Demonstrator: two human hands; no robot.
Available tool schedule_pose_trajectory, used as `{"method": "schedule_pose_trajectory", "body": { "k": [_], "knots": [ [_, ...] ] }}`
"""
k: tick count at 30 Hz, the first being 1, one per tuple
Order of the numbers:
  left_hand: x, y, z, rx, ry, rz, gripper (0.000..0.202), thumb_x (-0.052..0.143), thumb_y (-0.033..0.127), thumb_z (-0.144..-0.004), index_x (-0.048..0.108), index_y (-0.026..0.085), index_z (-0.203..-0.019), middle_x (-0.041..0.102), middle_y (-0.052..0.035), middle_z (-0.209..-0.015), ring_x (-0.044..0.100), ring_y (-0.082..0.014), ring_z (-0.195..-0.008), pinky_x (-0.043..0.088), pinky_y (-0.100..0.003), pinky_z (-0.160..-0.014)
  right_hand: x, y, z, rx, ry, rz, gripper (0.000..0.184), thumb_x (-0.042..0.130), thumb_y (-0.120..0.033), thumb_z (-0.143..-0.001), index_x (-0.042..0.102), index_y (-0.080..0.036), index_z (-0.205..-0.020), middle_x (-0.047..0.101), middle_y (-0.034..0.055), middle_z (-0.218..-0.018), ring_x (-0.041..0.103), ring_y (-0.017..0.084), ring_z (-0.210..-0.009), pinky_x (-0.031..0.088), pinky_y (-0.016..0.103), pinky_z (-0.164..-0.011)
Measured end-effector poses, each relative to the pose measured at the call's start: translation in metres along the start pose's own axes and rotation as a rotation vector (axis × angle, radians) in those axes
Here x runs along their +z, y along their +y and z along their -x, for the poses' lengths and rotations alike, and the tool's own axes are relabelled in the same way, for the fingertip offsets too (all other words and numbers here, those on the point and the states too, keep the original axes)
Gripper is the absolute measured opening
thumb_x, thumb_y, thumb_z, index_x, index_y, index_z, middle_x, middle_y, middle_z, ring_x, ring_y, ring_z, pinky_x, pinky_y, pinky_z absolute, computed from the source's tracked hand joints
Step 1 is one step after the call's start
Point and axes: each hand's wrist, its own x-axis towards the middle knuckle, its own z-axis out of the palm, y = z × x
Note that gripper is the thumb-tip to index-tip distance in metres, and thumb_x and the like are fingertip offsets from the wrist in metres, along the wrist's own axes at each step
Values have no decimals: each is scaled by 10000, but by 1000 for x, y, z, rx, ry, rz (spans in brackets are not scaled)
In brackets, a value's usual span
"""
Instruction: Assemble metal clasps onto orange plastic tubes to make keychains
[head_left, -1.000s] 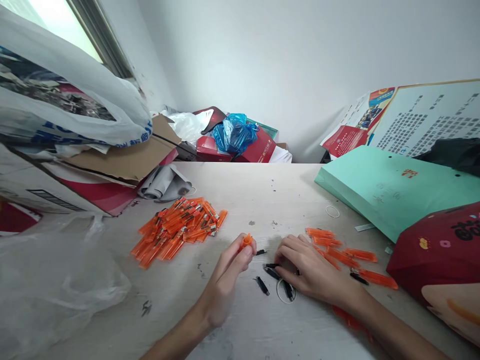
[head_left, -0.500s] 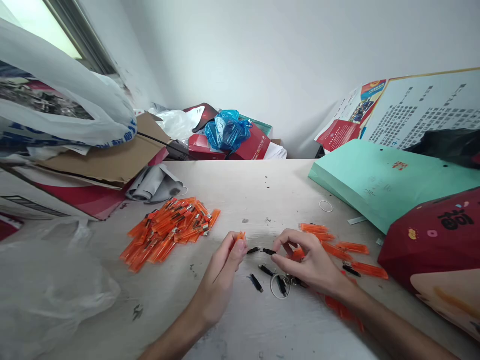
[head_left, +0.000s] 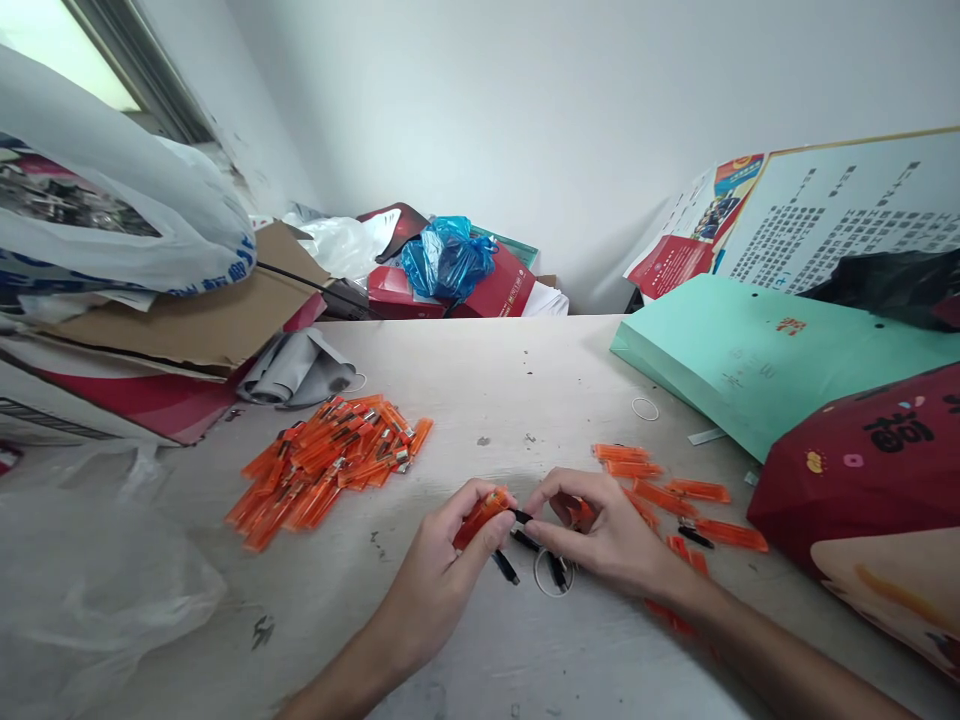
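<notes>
My left hand (head_left: 442,570) is closed around a small orange translucent plastic piece (head_left: 480,512). My right hand (head_left: 600,535) pinches a small black part (head_left: 523,517) and holds its tip against the end of that orange piece. Several loose black parts (head_left: 504,566) lie on the table just below my hands, beside a thin wire ring (head_left: 553,573). A big heap of orange pieces (head_left: 322,465) lies to the left. A looser scatter of orange pieces (head_left: 675,500) lies to the right, partly behind my right hand.
A torn cardboard box (head_left: 150,350) under a white plastic bag (head_left: 112,210) crowds the left. Clear plastic sheeting (head_left: 90,580) covers the near left. A mint-green paper bag (head_left: 757,360) and a dark red bag (head_left: 870,460) stand at the right. Red boxes and a blue bag (head_left: 448,258) sit at the back.
My right hand lifted off the table with a black part pinched in its fingers and moved left. Both hands came together, and the black part now meets the orange piece.
</notes>
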Motion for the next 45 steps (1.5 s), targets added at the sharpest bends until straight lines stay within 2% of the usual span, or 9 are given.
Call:
{"method": "schedule_pose_trajectory", "body": {
  "k": [7,10,15,24,28,31,35,41,45],
  "knots": [
    [2,1,1,3,-10,30,220,566,417,-1011,615,203,-1007,572,0,-892,523,-155,-844,407,-271,-760,2,3,1,-111,-7,10,109,741,-336,-915,765,-259,-989,756,-5,-927,613,126,-760,436,260,-660],
    [1,1,3,-9,31,-6,236,597,446,-994,601,212,-1029,541,11,-877,490,-142,-806,391,-260,-721,1,3,2,-106,18,-8,106,726,-333,-929,759,-261,-999,744,-7,-912,613,130,-776,436,264,-673],
    [0,4,3,16,63,-64,289,611,465,-982,586,191,-894,419,39,-722,375,-119,-667,317,-255,-614,1,2,3,-89,16,-19,98,732,-329,-927,760,-264,-994,735,-14,-889,586,127,-754,426,266,-661],
    [-3,6,4,35,52,-88,276,618,446,-984,625,192,-875,416,34,-719,360,-116,-649,286,-264,-600,0,2,3,-196,-14,15,137,700,-312,-957,766,-261,-1066,733,3,-903,599,129,-759,460,282,-696],
    [-4,5,4,48,49,-98,250,640,428,-973,651,195,-883,454,28,-739,378,-114,-646,291,-267,-601,1,2,3,-221,-32,28,111,698,-308,-956,755,-247,-1030,715,5,-879,562,125,-725,454,279,-669],
    [-4,4,4,48,45,-111,253,646,429,-966,658,192,-879,452,26,-717,380,-117,-635,284,-269,-589,3,1,4,-251,-27,40,108,677,-299,-969,740,-238,-1031,712,24,-910,596,142,-779,466,286,-680],
    [-3,5,4,39,34,-116,266,633,440,-969,643,190,-879,442,24,-709,380,-123,-630,284,-271,-583,5,0,5,-294,23,64,137,674,-299,-970,749,-243,-1071,675,49,-984,624,162,-885,496,296,-730],
    [2,7,4,50,-3,-117,304,427,463,-1059,585,210,-999,512,-2,-843,462,-158,-762,372,-286,-706,5,-1,6,-213,180,42,86,692,-290,-952,739,-241,-1004,690,3,-841,570,115,-691,430,258,-598],
    [4,7,3,12,-47,-134,368,344,473,-1076,534,205,-910,483,-7,-837,460,-177,-794,384,-301,-742,6,-1,4,-155,261,-40,111,722,-323,-925,768,-241,-984,717,12,-817,583,126,-671,460,275,-619]
  ]
}}
